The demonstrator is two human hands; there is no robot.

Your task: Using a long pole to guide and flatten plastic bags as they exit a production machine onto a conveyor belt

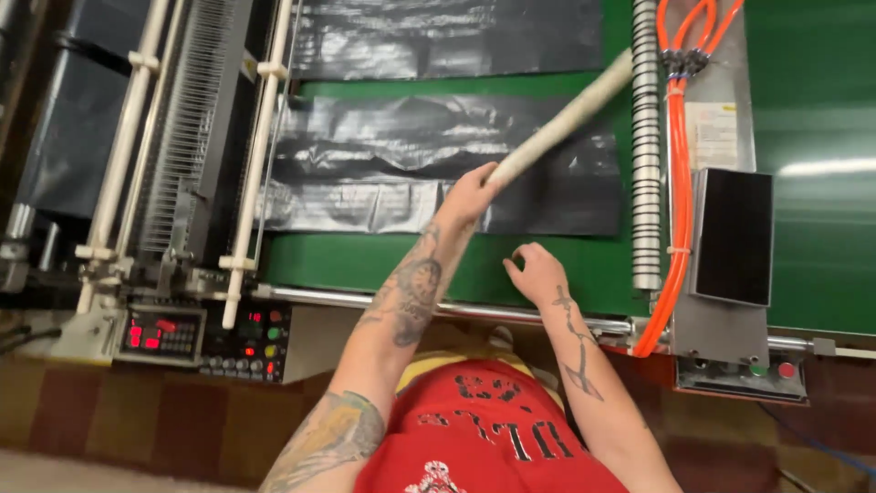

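My left hand (pixel 467 194) is closed around the near end of a long pale rod (pixel 570 114). The rod slants up to the right across a stack of black plastic bags (pixel 383 164), which lies flat on the green conveyor belt (pixel 356 260). My right hand (pixel 538 272) hovers over the green belt just below the bags' near edge. Its fingers are loosely curled and apart, and it holds nothing. A second black plastic sheet (pixel 438 36) lies further up the belt.
White rails and a comb-like machine bar (pixel 187 137) run along the left. A control panel (pixel 205 336) with red displays and buttons sits at the near left. At the right stand orange cables (pixel 677 183), a ribbed metal hose (pixel 645 146) and a black box (pixel 733 236).
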